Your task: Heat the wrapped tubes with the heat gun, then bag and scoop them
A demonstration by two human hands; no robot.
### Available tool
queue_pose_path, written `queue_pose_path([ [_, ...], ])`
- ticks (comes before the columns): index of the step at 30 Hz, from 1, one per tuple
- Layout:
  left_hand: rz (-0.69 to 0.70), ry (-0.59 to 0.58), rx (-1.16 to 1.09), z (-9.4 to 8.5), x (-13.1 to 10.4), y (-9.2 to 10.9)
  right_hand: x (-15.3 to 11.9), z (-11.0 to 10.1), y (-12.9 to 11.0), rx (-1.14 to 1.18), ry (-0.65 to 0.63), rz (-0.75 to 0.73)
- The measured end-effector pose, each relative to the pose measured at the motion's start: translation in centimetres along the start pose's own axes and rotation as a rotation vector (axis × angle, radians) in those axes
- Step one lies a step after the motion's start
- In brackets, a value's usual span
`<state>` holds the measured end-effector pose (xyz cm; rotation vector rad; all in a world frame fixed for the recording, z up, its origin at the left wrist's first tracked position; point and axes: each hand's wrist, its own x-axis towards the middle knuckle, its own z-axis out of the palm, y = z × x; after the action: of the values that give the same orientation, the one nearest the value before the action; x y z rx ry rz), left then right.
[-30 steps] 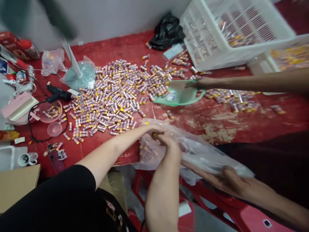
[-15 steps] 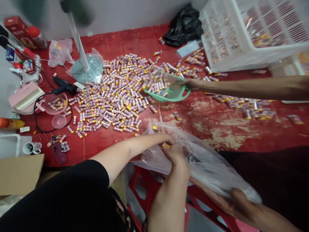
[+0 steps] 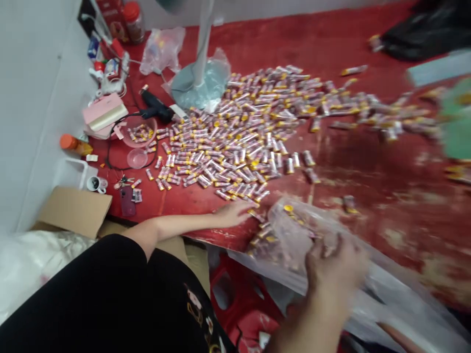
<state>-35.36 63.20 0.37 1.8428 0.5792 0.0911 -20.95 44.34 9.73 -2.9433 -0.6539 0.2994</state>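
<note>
My left hand (image 3: 235,213) lies low over the table's front edge, fingers stretched toward the nearest of many small clear tubes with yellow ends (image 3: 235,157). Its fingertips reach a tube beside the mouth of a clear plastic bag (image 3: 287,235). Several tubes show inside that bag, which slopes off the table to the lower right. Over the bag is my right hand (image 3: 336,267), smeared by motion, its fingers apart. At the lower right another person's hand (image 3: 399,338) is partly seen by the bag.
A green scoop (image 3: 456,120) is blurred at the right edge. A lamp base (image 3: 200,86), a pink basket (image 3: 138,132), a black hair-dryer-like tool (image 3: 154,105), a mug (image 3: 97,184) and a phone (image 3: 127,201) stand left. A red stool (image 3: 239,289) is below.
My view has swung left. My left hand has drawn back from the bag to the loose tubes. The other person's green scoop has moved right, away from the pile.
</note>
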Motion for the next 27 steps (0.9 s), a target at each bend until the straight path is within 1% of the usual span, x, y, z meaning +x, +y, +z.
queue_pose_path([
  [1, -0.06, 0.06, 0.036, -2.4, -1.5, -2.1, -0.9, -0.3, -0.9, 0.071, 0.154, -0.094],
  [2, -0.167, 0.161, 0.13, -4.8, -2.9, -4.3, -1.9, -0.3, -1.8, 0.152, 0.275, -0.191],
  [3, -0.322, 0.285, 0.246, -7.2, -4.2, -6.3, -2.9, 0.0, -2.8, 0.227, 0.338, -0.282],
  [4, -0.486, 0.407, 0.348, -9.4, -5.2, -8.2, -4.0, 0.6, -3.6, 0.284, 0.337, -0.356],
  [5, -0.63, 0.499, 0.431, -11.4, -6.0, -9.9, -4.9, 1.5, -4.5, 0.331, 0.304, -0.41],
  [6, -0.747, 0.554, 0.485, -12.9, -6.6, -11.5, -5.8, 2.7, -5.2, 0.372, 0.254, -0.45],
  [7, -0.822, 0.574, 0.521, -14.1, -6.9, -12.7, -6.7, 4.0, -5.9, 0.41, 0.197, -0.477],
  [8, -0.85, 0.564, 0.548, -14.8, -7.1, -13.8, -7.4, 5.4, -6.4, 0.442, 0.14, -0.498],
  [10, -0.805, 0.51, 0.594, -15.0, -7.1, -15.0, -8.9, 8.2, -7.0, 0.482, 0.039, -0.515],
  [12, -0.713, 0.472, 0.637, -14.2, -6.5, -15.2, -10.1, 10.5, -7.3, 0.485, -0.056, -0.5],
  [14, -0.676, 0.47, 0.658, -13.1, -5.4, -14.8, -11.0, 12.2, -7.3, 0.478, -0.138, -0.474],
  [18, -0.729, 0.535, 0.662, -11.5, -2.3, -13.5, -11.5, 14.6, -6.9, 0.491, -0.253, -0.441],
  [20, -0.719, 0.556, 0.658, -11.2, -1.1, -13.2, -11.2, 15.6, -6.5, 0.495, -0.269, -0.431],
  [22, -0.678, 0.536, 0.669, -11.3, -0.6, -13.2, -10.8, 16.3, -6.1, 0.486, -0.266, -0.427],
  [24, -0.634, 0.512, 0.698, -11.8, -0.7, -13.4, -10.6, 16.7, -5.6, 0.473, -0.26, -0.428],
  [27, -0.574, 0.551, 0.701, -12.9, -1.3, -14.0, -10.5, 17.1, -4.9, 0.462, -0.235, -0.432],
])
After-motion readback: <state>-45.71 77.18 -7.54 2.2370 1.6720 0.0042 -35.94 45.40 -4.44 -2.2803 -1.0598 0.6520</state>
